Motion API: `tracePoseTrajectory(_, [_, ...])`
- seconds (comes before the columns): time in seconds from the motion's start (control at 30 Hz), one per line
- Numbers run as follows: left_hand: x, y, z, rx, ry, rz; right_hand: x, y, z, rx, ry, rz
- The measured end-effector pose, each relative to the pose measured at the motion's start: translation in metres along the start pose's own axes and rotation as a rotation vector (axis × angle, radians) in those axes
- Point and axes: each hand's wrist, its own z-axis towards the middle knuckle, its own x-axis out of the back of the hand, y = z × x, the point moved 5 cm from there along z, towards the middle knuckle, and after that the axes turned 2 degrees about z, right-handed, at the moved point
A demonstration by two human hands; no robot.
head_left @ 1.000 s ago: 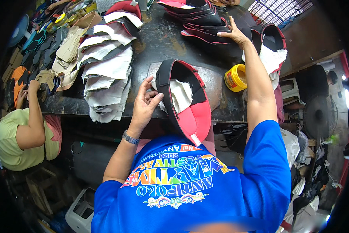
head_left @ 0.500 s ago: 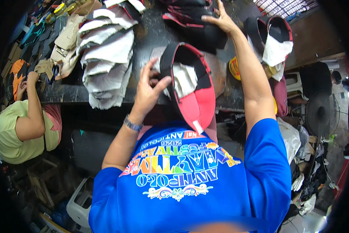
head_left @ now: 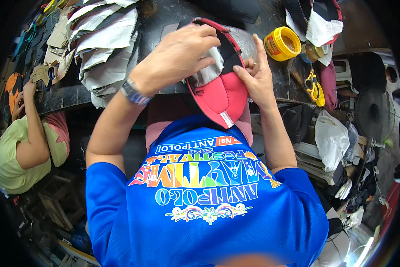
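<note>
A red and black shoe upper with whitish cloth lining inside lies at the table's near edge, its red end toward me. My left hand, with a watch at the wrist, reaches over its opening; the bent fingers are at the whitish lining, and their exact grip is partly hidden. My right hand holds the upper's right edge, thumb on top and index finger stretched away. Beyond that hand stands an open yellow jar with brownish stuff inside.
A pile of uppers with white cloth stands to the left. Another upper lies at the far right, near yellow-handled scissors by the table edge. A person in a light green top works at the left. A fan stands at right.
My right hand has come back from the dark uppers at the far side to the red upper's right edge. My left hand has moved from beside the upper to over its opening.
</note>
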Motion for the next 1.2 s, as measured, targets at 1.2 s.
tracePoseTrajectory(1.2, [0.018,0.049,0.015,-0.034,-0.294,0.114,-0.005,-0.006,-0.008,0.172,-0.069,-0.286])
